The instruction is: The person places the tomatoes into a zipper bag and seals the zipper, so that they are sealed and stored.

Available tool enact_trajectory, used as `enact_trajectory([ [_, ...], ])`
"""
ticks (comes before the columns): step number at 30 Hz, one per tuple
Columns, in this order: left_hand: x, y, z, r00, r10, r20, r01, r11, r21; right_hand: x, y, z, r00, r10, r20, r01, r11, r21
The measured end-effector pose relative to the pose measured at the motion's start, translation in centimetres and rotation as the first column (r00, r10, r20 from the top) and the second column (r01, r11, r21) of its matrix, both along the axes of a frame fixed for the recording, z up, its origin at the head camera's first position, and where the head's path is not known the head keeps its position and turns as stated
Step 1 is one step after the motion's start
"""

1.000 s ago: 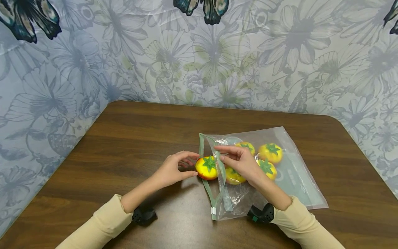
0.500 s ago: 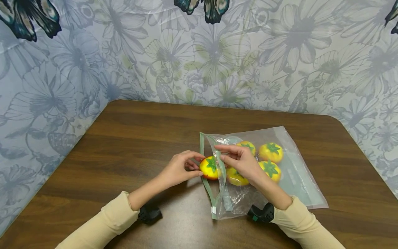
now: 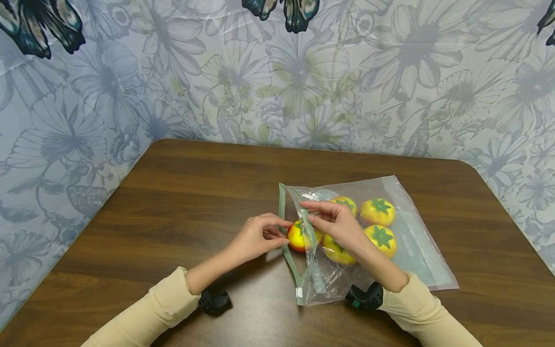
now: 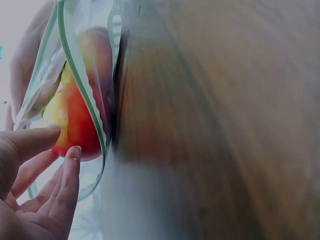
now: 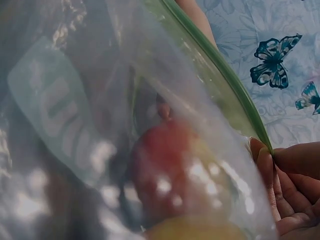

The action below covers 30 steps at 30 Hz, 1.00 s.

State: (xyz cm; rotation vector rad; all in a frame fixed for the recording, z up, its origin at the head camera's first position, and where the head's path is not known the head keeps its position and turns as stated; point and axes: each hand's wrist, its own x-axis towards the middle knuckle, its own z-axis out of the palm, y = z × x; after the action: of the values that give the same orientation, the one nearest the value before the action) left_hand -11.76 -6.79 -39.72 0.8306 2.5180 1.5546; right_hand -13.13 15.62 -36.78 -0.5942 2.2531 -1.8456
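Note:
A clear zip bag [image 3: 416, 231] with a green-edged mouth lies on its side, its opening toward the left. My right hand [image 3: 340, 226] pinches the upper green edge between thumb and fingers, lifting it over the mouth. Just inside the opening sits a glossy yellow-and-red persimmon [image 3: 297, 237], partly under the film. The fingertips of my left hand [image 3: 260, 235] reach into the mouth and touch its left side; in the left wrist view, thumb and fingers stand at the near side of this persimmon [image 4: 80, 122]. Several more persimmons [image 3: 378, 212] with green leafy tops lie deeper in the bag.
The bag rests on a brown wooden table [image 3: 195, 178]. A white slider [image 3: 298, 292] sits at the near end of the bag's green strip. A floral cloth [image 3: 277, 77] with butterflies hangs behind the table.
My left hand has moved right, pushing the persimmon further under the bag's upper film. The near persimmons inside have shifted right. My right hand stays at the bag's edge.

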Motion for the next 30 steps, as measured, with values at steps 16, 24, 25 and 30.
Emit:
enact_trajectory([
  [16,-0.1,1.7,-0.1,0.999,-0.022,0.043,0.021,0.999,0.025,0.1,0.1,0.1,1.000,0.002,0.008,-0.002,1.000,-0.008],
  [24,0.1,2.2,-0.2,0.996,-0.038,0.074,0.035,0.998,0.048,0.2,0.1,0.2,1.000,0.004,0.016,-0.003,1.000,-0.010],
  [25,0.1,2.3,-0.3,0.996,-0.044,0.080,0.040,0.998,0.053,0.2,0.1,0.2,1.000,0.004,0.017,-0.004,1.000,-0.013],
  [30,0.1,2.1,-0.4,0.993,-0.068,0.094,0.061,0.995,0.073,0.1,0.1,0.1,1.000,0.015,0.007,-0.015,1.000,-0.022],
])
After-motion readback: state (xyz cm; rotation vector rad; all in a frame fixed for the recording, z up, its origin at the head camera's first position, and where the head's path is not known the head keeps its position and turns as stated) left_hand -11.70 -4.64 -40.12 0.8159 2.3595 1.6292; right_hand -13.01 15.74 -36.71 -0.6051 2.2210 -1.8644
